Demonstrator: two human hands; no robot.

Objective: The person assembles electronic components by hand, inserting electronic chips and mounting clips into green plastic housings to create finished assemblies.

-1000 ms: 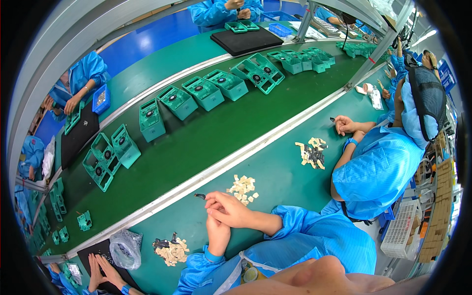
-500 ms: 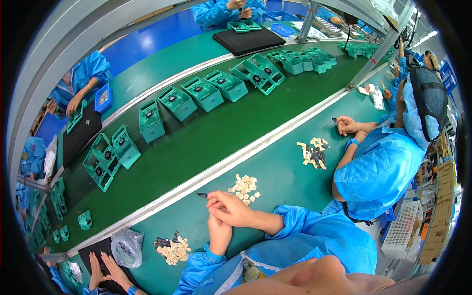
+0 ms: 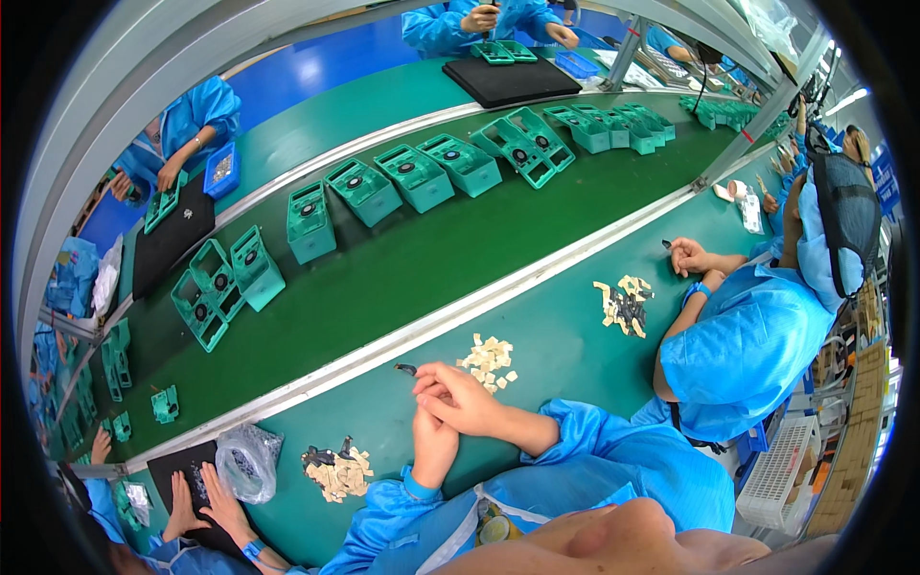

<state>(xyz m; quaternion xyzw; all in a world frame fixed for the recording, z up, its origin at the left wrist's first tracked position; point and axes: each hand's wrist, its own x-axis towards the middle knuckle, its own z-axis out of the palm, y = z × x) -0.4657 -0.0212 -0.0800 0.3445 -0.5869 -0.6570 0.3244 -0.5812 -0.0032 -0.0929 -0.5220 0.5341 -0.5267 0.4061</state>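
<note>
My right hand (image 3: 466,400) lies across my left hand (image 3: 434,448) above the green bench, just in front of the pale rail. The right fingers are curled, and a small black part (image 3: 406,370) sticks out at their tips, seemingly pinched there. My left fingers are mostly hidden beneath the right hand. Beyond my right forearm is a loose pile of cream-coloured pieces (image 3: 487,360). Left of my left wrist lies a mixed pile of cream and black pieces (image 3: 336,471).
Past the rail, green trays with round black parts (image 3: 310,222) line the dark green belt (image 3: 402,259). To the right sits a co-worker (image 3: 733,321) by another mixed pile (image 3: 625,307). At lower left, a co-worker's hands press a black mat (image 3: 198,476) beside a clear bag (image 3: 249,463).
The whole view has shifted a little; my hands keep the same crossed pose. Across the belt, a co-worker's hand has moved from the trays toward a blue bin.
</note>
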